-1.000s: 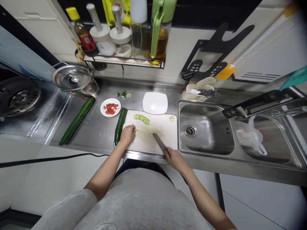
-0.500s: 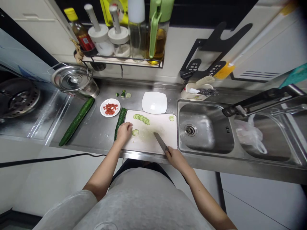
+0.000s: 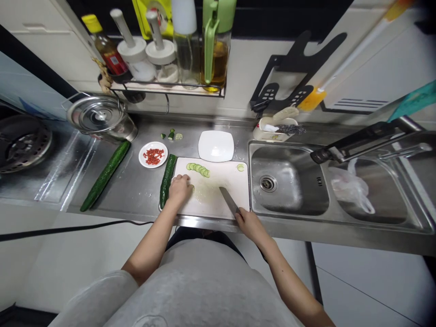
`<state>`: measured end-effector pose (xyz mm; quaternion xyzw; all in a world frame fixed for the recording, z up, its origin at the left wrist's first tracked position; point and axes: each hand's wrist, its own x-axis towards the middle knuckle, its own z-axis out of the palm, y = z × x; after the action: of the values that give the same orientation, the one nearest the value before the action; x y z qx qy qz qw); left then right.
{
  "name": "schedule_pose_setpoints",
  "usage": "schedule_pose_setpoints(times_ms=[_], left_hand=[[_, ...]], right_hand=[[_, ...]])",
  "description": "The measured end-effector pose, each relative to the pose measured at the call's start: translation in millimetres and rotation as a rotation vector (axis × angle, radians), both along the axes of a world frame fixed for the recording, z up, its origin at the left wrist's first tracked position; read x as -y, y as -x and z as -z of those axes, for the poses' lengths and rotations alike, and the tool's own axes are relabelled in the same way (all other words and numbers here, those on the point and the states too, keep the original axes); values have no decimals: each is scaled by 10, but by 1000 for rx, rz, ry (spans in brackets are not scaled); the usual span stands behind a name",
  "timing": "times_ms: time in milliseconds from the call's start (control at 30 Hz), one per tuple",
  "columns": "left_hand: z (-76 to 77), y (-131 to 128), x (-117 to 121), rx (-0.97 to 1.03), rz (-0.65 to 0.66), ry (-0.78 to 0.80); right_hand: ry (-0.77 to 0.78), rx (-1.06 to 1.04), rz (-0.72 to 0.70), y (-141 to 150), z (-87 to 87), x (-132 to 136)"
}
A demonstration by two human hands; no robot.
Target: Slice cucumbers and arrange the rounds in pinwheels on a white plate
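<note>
My right hand [image 3: 251, 223] grips a kitchen knife [image 3: 229, 199] by its handle, the blade low over the white cutting board [image 3: 211, 204] and angled to the far left. At the board's left side, my left hand [image 3: 179, 190] is closed with curled fingers over some cucumber slices [image 3: 192, 189], which it mostly covers. An overlapping row of cucumber slices [image 3: 198, 169] lies farther back on the board, and another small slice [image 3: 240, 167] is in its far right corner. A cut length of cucumber [image 3: 168, 179] rests along the board's left edge, beside my left hand.
A whole cucumber [image 3: 105, 176] and a plate of chopped red pieces [image 3: 153, 165] lie to the left. Behind the board are a white dish [image 3: 215, 158] and small cucumber ends [image 3: 170, 135]. On the right is a sink [image 3: 289, 200]; a lidded steel pot [image 3: 127, 129] stands back left.
My left hand has moved right onto the loose cucumber slices and now hides most of them. The knife and my right hand have hardly moved. The whole view has shifted slightly.
</note>
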<state>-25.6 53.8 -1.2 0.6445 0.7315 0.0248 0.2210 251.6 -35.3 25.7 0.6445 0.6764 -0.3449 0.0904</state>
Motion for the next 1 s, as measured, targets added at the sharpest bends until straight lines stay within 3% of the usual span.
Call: schedule_pose_setpoints(times_ms=[100,200,300,467,567,767,1000], left_hand=[[14,94,92,-72,19,68],[44,107,113,28,0,81],[68,49,61,327,-87,112],[25,-120,-80,1038,-240,211],[-73,-210,-136,1238,-261,266],[-259,-286,-154,1318,-190,328],[-276,-290,-155,1343,-192,351]], right_hand=[[10,-5,6,-16,-10,6],[5,-12,7,-20,-17,-5],[-9,-7,18,-55,2,-11],[-22,-8,70,-182,51,19],[-25,-14,95,-246,53,42],[-30,-24,100,-301,73,49],[-33,-39,101,-292,81,-4]])
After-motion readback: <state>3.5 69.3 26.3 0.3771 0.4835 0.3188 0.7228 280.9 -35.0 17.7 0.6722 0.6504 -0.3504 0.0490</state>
